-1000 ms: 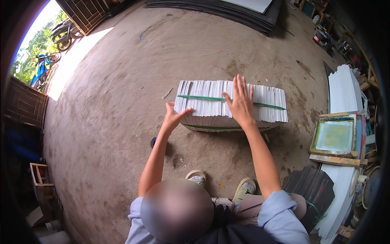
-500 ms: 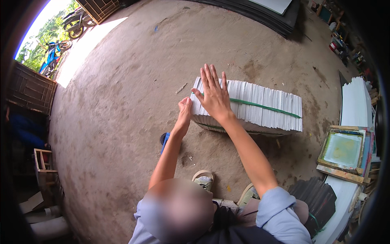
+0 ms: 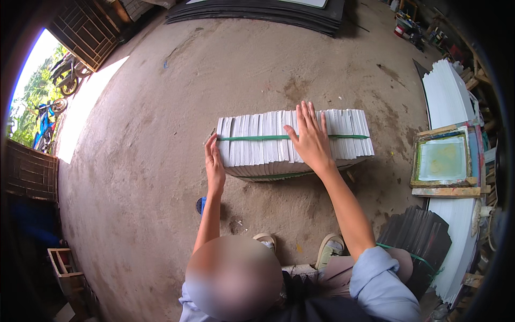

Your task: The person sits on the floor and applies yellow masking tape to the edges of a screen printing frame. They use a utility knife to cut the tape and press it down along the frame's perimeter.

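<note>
- Bundle of white sheets [image 3: 268, 145]: stacked on edge in one long block, laid on the dirt floor [image 3: 161, 134] in the middle of the view, straight ahead of the person.
- Green strap [image 3: 252, 138]: run lengthwise over the top of the bundle; a second green band is seen low on the near side.
- Left hand [image 3: 214, 161]: pressed flat against the left end of the bundle, fingers held together and pointed away from the body; nothing is gripped.
- Right hand [image 3: 310, 140]: laid palm down on top of the bundle, right of its middle, fingers spread wide and crossing the green strap; nothing is gripped.
- Sandals [image 3: 300, 244]: a pair is seen on the floor near the bundle, between the forearms.
- Wooden frame [image 3: 444, 161]: placed at the right, well apart from the bundle, with a pale greenish panel inside.
- White sheets [image 3: 448, 88]: piled beyond the frame, at the right rim.
- Dark sheets [image 3: 421, 236]: fanned in a stack at the lower right, beside the right elbow.
- Dark boards [image 3: 257, 11]: stacked at the far edge of the floor.
- Motorbikes [image 3: 59, 80]: parked outside, at the upper left, in daylight.
</note>
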Motion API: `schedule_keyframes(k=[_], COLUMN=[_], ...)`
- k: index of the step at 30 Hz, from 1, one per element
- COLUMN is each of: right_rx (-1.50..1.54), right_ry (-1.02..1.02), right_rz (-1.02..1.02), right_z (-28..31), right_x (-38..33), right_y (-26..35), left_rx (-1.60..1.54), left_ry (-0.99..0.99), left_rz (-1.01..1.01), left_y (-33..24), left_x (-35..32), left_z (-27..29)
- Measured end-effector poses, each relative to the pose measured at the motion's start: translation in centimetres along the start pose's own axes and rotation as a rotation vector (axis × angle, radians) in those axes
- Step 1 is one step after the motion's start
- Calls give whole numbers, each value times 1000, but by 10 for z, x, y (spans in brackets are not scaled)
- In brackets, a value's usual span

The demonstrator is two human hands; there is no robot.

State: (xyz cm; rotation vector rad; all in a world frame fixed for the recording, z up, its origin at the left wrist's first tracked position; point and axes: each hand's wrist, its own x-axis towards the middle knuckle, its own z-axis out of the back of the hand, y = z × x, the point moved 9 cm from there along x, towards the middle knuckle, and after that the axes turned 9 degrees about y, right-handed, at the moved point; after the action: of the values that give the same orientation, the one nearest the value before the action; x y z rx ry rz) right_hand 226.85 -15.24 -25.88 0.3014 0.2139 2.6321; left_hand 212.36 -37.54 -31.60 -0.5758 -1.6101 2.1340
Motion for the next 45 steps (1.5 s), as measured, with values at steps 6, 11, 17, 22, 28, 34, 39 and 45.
schedule_keyframes(k=[6,11,17,22,28,34,39,45], right_rx=[-67,-106,888,1507,1161,402,337,18], right_ry=[-24,-105,-574,-303,-423,33,194,120], right_rz=[-203,-460,-498,-807,-779,-816,-761,-651], right_z=[9,28,22,-128,-99,-8,-87,-104], right_x=[-26,-45,-123,-153,-127,-61,-74,-94], right_y=[-73,-150,-276,-219,-246,-240,-236,-210], left_rx=[-38,30,-382,-57,63,670,665,638], left_ry=[23,-10,-41,78,-51,94,104,131], left_rz=[-33,-57,-210,-134,-152,186,266,239], left_y=[5,11,52,144,90,45,93,119], left_x=[1,8,-21,-32,1,30,31,19], left_z=[-8,-1,-11,21,10,8,-23,-48])
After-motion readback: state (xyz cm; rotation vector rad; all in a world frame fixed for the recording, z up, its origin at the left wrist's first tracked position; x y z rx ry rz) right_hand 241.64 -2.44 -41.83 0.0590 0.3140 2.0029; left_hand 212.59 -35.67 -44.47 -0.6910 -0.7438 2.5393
